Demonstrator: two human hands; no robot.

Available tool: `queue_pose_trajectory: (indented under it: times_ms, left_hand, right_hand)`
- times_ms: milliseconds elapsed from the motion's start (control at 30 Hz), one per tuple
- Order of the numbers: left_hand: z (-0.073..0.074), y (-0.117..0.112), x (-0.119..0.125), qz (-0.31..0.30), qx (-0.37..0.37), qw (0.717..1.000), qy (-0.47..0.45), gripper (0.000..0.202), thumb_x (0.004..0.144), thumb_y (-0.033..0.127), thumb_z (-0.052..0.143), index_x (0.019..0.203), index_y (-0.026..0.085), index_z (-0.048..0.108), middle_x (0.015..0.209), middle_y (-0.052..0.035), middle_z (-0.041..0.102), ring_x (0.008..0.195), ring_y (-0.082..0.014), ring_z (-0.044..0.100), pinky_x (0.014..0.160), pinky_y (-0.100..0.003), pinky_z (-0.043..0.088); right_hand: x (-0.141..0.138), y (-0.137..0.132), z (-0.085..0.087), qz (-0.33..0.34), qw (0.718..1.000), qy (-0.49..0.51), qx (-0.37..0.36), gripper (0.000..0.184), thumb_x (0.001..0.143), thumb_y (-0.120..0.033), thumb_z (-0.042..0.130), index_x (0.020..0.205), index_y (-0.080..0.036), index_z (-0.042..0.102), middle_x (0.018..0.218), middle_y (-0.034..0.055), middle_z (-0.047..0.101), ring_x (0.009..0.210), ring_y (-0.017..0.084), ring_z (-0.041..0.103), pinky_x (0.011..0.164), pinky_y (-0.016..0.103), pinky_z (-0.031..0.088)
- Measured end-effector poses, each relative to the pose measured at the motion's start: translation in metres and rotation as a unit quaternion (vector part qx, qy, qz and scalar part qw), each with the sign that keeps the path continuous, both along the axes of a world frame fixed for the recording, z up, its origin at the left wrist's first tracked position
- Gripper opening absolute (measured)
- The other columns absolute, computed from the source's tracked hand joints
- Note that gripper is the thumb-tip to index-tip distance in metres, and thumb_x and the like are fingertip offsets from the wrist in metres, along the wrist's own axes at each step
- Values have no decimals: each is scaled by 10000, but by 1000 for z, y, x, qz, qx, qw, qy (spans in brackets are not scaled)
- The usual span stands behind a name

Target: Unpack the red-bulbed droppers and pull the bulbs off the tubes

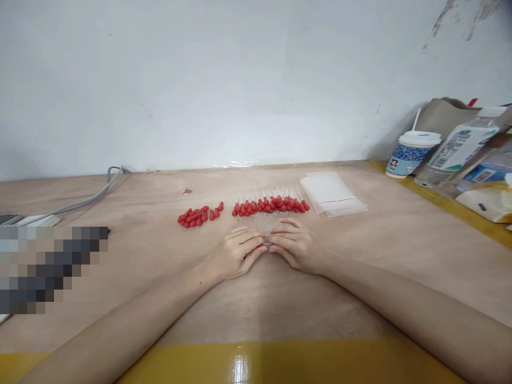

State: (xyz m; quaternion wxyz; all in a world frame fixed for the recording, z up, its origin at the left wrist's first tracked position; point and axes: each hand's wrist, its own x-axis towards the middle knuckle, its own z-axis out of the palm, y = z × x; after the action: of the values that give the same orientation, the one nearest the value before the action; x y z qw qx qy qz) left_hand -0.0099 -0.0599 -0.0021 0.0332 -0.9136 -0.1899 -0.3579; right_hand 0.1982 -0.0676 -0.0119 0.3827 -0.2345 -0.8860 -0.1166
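A row of droppers with red rubber bulbs (276,204) lies in front of my hands, their thin clear tubes pointing toward the wall. Nearer to me, a layer of loose clear glass tubes (266,220) lies side by side. My left hand (243,249) has its fingers curled over the near left end of these tubes. Opposite it, my right hand (296,246) curls over the right end, its fingertips almost meeting the left ones. Both hands pinch the tubes between thumb and fingers; how many is hidden. Left of them sits a small pile of loose red rubber bulbs (196,216).
Clear zip bags (332,193) are stacked right of the droppers. A paper cup (412,154) with a straw and a plastic bottle (460,144) stand at the far right. A grey cable (92,197) runs along the left. Yellow tape (240,362) edges the table.
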Motion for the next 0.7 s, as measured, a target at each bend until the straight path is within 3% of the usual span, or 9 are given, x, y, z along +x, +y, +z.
queue_pose_trajectory:
  times_ms: [267, 700]
  left_hand:
    - [9, -4, 0, -17, -34, 999, 34, 172, 856, 192, 470, 967, 167, 599, 968, -79, 666, 945, -177, 612, 889, -360, 483]
    - [7, -5, -7, -27, -40, 998, 41, 173, 848, 166, 483, 984, 158, 590, 945, -74, 673, 953, -180, 613, 900, -360, 478]
  right_hand:
    - [2, -4, 4, 22, 998, -9, 53, 129, 855, -173, 500, 928, -183, 606, 862, 15, 699, 925, 123, 621, 911, 317, 440]
    - [9, -7, 4, 32, 994, -35, 99, 194, 846, -148, 517, 1026, -170, 587, 953, 31, 691, 1017, 147, 591, 932, 348, 455]
